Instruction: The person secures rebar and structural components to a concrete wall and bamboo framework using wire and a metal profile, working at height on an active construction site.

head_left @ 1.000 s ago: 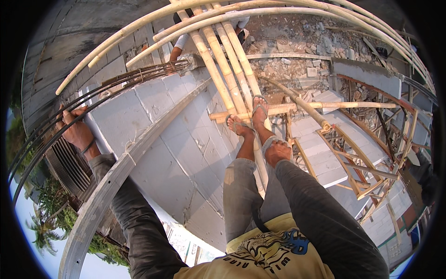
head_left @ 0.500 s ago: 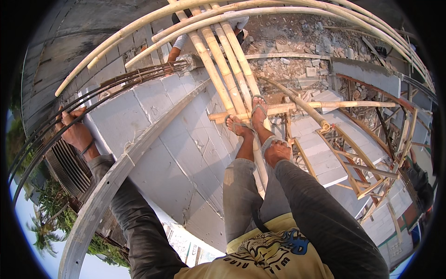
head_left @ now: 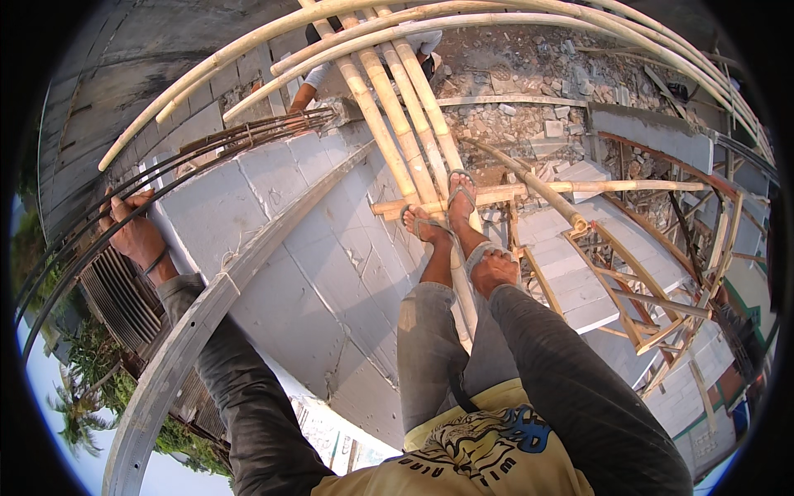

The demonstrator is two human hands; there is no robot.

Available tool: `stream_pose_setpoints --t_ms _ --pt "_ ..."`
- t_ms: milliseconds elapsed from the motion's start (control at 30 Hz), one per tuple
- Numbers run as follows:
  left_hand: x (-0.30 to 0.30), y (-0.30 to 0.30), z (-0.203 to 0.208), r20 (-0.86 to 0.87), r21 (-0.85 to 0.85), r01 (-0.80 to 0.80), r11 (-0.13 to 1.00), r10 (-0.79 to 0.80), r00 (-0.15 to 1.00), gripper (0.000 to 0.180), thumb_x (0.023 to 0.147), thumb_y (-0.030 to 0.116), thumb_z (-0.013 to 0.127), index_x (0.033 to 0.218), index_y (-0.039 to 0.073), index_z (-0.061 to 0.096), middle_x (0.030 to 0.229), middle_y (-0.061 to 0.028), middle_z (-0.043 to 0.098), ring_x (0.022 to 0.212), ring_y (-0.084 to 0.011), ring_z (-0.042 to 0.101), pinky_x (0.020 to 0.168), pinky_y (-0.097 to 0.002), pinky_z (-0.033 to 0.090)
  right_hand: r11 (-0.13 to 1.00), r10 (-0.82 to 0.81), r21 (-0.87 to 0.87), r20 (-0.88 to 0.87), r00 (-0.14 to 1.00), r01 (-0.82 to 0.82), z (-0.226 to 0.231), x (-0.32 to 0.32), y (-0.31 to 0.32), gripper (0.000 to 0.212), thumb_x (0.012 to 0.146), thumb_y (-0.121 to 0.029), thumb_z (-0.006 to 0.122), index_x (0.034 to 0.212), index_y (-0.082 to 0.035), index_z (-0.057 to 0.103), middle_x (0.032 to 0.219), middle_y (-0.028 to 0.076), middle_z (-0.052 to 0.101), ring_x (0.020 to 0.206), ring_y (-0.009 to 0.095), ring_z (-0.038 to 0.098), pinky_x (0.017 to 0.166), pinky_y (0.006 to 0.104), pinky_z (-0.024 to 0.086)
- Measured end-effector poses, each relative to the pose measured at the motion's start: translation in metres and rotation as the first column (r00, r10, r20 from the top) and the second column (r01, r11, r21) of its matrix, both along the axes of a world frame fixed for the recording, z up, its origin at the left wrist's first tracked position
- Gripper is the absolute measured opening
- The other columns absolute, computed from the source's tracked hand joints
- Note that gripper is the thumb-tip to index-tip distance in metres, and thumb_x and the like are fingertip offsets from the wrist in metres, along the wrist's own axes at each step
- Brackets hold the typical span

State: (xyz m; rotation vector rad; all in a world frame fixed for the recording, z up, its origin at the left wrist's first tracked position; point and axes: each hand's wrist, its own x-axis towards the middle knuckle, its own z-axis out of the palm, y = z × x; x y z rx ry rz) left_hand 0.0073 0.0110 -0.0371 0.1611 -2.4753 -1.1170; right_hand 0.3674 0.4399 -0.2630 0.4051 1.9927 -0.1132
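Note:
At the left, my left hand (head_left: 136,236) is closed round the dark steel rebars (head_left: 62,264), some fingers behind them. These long bars run beside a grey block wall (head_left: 331,273). My right hand (head_left: 494,269) lies closed over my right knee, its fingers bent down over the rolled trouser cuff. Both my feet, in flip-flops, stand on bamboo poles (head_left: 395,120) laid side by side, where they meet a bamboo crosspiece (head_left: 496,194). A long grey timber (head_left: 240,269) with string tied round it slants over my left arm.
More bamboo poles (head_left: 463,21) curve across the top. Below them is broken rubble (head_left: 529,74). A wooden ladder-like frame (head_left: 637,289) leans at the right. At the far end of the rebars shows another person's arm (head_left: 304,95), partly hidden by bamboo. Corrugated sheet (head_left: 124,293) lies below left.
The other person's arm near the rebars has shifted slightly left and down. A dark shape at the right edge has moved and shows less. My hands and feet stay put.

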Motion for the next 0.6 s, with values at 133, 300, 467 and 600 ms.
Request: stream_pose_setpoints --t_ms 133,300,467,600 --pt "0.0 -0.006 -0.002 -0.006 -0.152 0.022 0.988 -0.023 1.0 0.031 0.101 0.013 0.038 0.117 -0.012 0.047 0.065 -0.0116 0.06 0.063 -0.0208 0.065 0.064 -0.032 0.056 1.0 -0.008 -0.002 -0.004 1.0 0.008 0.0 0.0 0.0 0.04 0.084 -0.027 0.046 0.118 -0.009 0.058 0.12 0.012 0.058 0.112 0.03 0.055 0.086 0.046 0.047" --pt "-0.003 0.004 -0.009 0.002 0.015 -0.022 1.0 0.022 1.0 0.031 0.101 0.012 0.037 0.12 -0.011 0.048 0.065 -0.0101 0.06 0.065 -0.0188 0.065 0.066 -0.0311 0.056 1.0 -0.009 0.023 -0.015 1.0 0.009 -0.002 0.002 0.001 0.041 0.084 -0.027 0.047 0.118 -0.008 0.058 0.118 0.013 0.058 0.111 0.03 0.056 0.086 0.0462 0.047" --pt "0.001 -0.01 -0.002 0.029 -0.159 0.037 0.987 -0.033 0.999 0.033 0.1 0.013 0.036 0.122 -0.011 0.043 0.066 -0.0115 0.061 0.068 -0.0217 0.066 0.071 -0.0317 0.055 1.0 0.0 0.011 -0.02 1.0 0.0 0.001 -0.001 -0.002 0.041 0.083 -0.028 0.049 0.118 -0.007 0.058 0.117 0.013 0.059 0.11 0.029 0.057 0.085 0.0456 0.047" --pt "0.0 -0.002 -0.002 0.048 -0.027 0.012 1.0 -0.011 0.999 0.034 0.099 0.013 0.036 0.124 -0.01 0.04 0.065 -0.0125 0.061 0.069 -0.0236 0.066 0.073 -0.0327 0.055 1.0 0.015 0.002 -0.016 1.0 -0.015 0.003 -0.002 -0.001 0.041 0.083 -0.028 0.051 0.118 -0.007 0.058 0.117 0.013 0.059 0.109 0.029 0.057 0.085 0.0453 0.048"
